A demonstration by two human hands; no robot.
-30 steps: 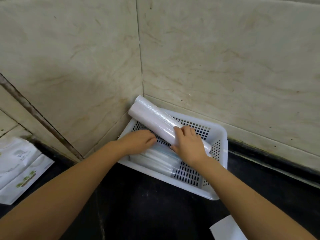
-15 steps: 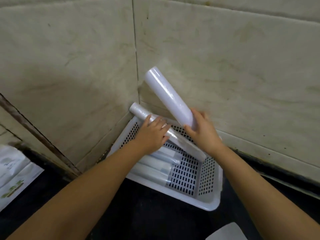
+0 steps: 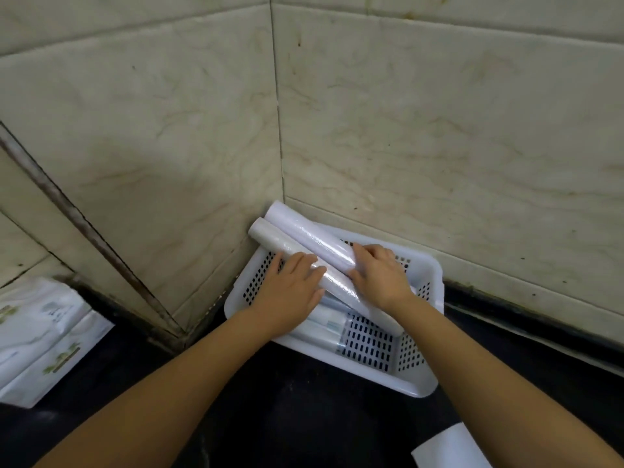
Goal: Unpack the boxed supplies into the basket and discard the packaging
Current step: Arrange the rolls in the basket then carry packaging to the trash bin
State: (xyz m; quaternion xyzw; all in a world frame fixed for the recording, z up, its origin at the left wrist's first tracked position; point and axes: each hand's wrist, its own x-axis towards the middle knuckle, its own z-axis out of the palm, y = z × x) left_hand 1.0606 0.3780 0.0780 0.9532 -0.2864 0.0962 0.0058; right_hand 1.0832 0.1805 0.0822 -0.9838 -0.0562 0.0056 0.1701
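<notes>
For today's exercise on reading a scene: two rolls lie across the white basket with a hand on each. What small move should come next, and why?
Probably let go with both hands. The upper roll and the lower roll lie side by side on the basket, far ends over its rim in the wall corner. The left hand rests on the lower roll, the right hand on the upper roll's near end.

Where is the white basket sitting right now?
In the head view, the white basket sits right of centre on the dark counter, pushed into the corner of the tiled walls.
</notes>
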